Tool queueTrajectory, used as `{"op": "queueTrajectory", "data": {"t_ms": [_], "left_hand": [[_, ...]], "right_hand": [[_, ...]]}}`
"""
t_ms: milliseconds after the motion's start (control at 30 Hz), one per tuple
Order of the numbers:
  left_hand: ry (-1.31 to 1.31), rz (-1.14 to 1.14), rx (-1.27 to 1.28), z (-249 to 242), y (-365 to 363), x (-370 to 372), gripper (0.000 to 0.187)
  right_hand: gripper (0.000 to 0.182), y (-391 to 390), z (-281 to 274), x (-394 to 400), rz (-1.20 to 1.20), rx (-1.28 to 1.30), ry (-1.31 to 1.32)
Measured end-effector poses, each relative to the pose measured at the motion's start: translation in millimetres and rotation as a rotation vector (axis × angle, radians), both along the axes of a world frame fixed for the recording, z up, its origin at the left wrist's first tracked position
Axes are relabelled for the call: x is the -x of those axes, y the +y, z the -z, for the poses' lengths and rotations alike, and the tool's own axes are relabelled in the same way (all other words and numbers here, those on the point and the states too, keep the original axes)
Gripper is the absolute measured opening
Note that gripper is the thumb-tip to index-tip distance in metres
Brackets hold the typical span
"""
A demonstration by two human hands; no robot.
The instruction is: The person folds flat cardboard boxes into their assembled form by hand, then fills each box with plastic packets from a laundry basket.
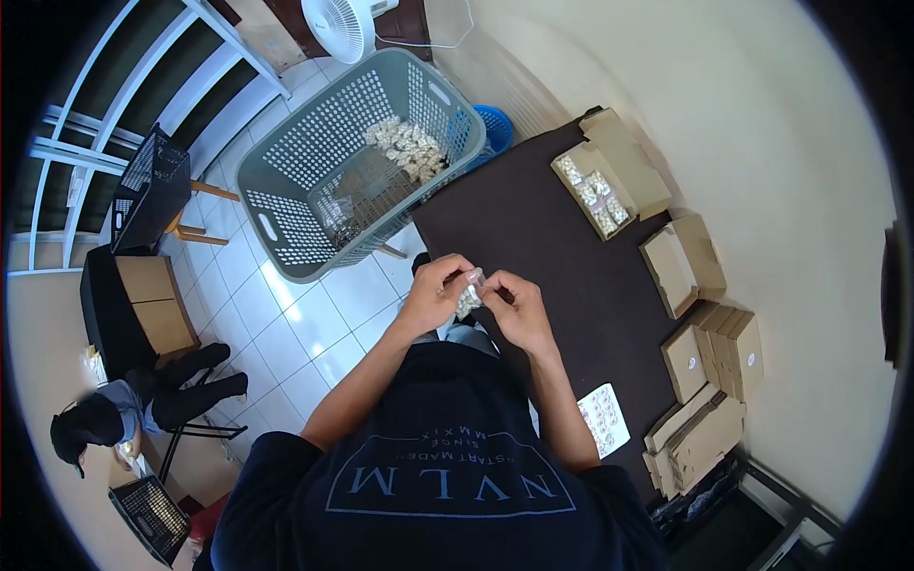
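Note:
A small clear plastic bag (pixel 466 303) with pale, rounded pieces inside hangs between my two hands, at the near left edge of the dark-topped table (pixel 571 295). My left hand (pixel 430 297) is closed, its thumb and fingers pinching the bag's upper part from the left. From the other side, my right hand (pixel 519 312) grips the same top edge with bent fingers. The fingertips of both hands almost meet and partly cover the bag's mouth. Beyond them, an open cardboard box (pixel 583 160) holds several similar filled packets (pixel 598 198).
A large grey-green basket (pixel 295 138) with packets inside stands left of the table. Another open box (pixel 669 271), stacked boxes (pixel 728 350), cardboard pieces (pixel 700 447) and a sticker sheet (pixel 604 421) lie along the right. A person (pixel 124 409) sits far left; a fan (pixel 340 29) is behind.

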State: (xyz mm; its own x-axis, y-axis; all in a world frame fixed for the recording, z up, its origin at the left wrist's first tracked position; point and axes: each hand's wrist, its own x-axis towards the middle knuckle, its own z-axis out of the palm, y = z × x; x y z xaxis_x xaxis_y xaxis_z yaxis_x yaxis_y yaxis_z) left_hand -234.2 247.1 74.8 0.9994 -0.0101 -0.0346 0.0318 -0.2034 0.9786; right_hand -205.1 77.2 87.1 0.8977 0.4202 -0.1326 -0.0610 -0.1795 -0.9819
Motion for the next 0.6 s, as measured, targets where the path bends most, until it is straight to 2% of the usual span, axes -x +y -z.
{"op": "queueTrajectory", "data": {"t_ms": [133, 200, 233, 333, 367, 433, 467, 600], "left_hand": [[0.028, -0.054, 0.01, 9, 2, -1, 0.007], [-0.077, -0.252, -0.049, 16, 4, -5, 0.009], [0.007, -0.281, -0.031, 14, 18, -12, 0.01], [0.027, -0.094, 0.067, 2, 32, -16, 0.007], [0.033, -0.096, 0.071, -1, 28, -14, 0.007], [-0.005, 0.09, 0.031, -6, 16, -16, 0.006], [-0.009, 0.108, 0.105, 0, 9, -17, 0.007], [-0.077, 0.063, 0.008, 3, -1, -23, 0.009]], "right_hand": [[0.015, -7, -9, 0, -0.066, 0.153, 0.017], [0.018, -18, -5, -1, -0.078, 0.12, 0.022], [0.02, -23, -3, -1, -0.091, 0.085, 0.027], [0.019, -30, -5, -9, 0.052, 0.125, 0.046], [0.02, -28, -7, -12, 0.057, 0.039, 0.123], [0.02, -17, -19, -18, 0.029, 0.037, 0.096], [0.022, -14, -22, -21, 0.007, 0.031, 0.071], [0.017, -16, -9, -32, -0.077, 0.045, 0.065]]}}
